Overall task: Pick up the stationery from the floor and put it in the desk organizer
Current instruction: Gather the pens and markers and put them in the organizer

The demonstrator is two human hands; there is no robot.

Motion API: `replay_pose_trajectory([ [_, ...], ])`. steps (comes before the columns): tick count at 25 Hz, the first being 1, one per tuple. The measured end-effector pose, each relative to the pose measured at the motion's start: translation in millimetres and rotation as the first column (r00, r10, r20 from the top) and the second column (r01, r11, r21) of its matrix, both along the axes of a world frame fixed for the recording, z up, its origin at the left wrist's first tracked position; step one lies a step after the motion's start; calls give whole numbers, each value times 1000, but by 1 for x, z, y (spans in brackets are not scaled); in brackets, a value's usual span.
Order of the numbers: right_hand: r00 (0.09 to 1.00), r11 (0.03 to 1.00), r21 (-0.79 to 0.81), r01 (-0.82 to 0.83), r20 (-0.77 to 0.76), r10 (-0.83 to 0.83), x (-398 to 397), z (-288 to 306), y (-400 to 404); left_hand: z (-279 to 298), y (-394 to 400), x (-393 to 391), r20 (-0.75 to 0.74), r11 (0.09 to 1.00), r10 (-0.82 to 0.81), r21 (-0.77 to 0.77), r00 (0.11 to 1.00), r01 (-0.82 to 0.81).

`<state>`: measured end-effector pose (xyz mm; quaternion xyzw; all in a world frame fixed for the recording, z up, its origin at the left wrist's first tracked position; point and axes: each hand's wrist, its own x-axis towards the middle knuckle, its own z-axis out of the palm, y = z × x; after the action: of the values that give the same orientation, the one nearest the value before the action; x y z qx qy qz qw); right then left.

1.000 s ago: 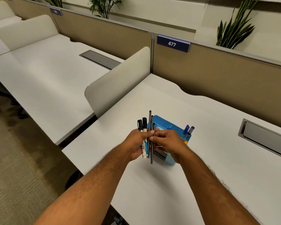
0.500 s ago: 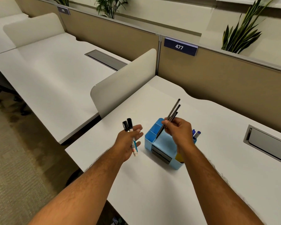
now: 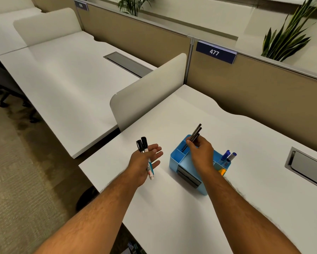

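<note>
A light blue desk organizer [image 3: 174,160] stands on the white desk [image 3: 172,208]. My right hand [image 3: 201,153] hovers over its back left compartment, holding three thin dark pens [image 3: 193,137] tilted with their lower ends inside that compartment. My left hand [image 3: 145,160], just left of the organizer, pinches two black-capped markers [image 3: 145,153] against the palm while its fingers are spread. Two blue-capped markers [image 3: 229,156] stand in the organizer's right compartment. Something yellow [image 3: 221,171] shows in a front right slot.
A white divider panel [image 3: 148,92] rises at the desk's left side, with a neighbouring desk [image 3: 62,79] beyond. A tan partition with a "477" sign [image 3: 215,52] backs the desk. A grey cable hatch [image 3: 308,167] sits at right. Carpet floor and chair base [image 3: 9,99] lie left.
One second ago both hands held all the pens together. The right hand has since taken the thin pens and lowered their tips into the organizer, while the left hand stayed aside with the markers.
</note>
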<state>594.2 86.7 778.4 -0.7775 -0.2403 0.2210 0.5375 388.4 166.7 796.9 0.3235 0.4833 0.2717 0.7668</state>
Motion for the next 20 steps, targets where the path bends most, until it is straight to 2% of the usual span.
replay_pose_trajectory([
  [4,992,995,-97,-36,119,47,-7,-4,1,-1,-2,18,-3,999,-53,3,999,53],
  [8,977,985,-171,-4,210,41,-11,-10,-1,1,-5,36,-25,996,-88,17,996,88],
  [15,967,951,-293,-95,200,158,-3,-6,-2,17,-2,65,-67,986,-143,77,988,148],
  [20,975,949,-283,-138,131,181,1,2,-12,22,-7,72,-60,982,-155,95,986,160],
])
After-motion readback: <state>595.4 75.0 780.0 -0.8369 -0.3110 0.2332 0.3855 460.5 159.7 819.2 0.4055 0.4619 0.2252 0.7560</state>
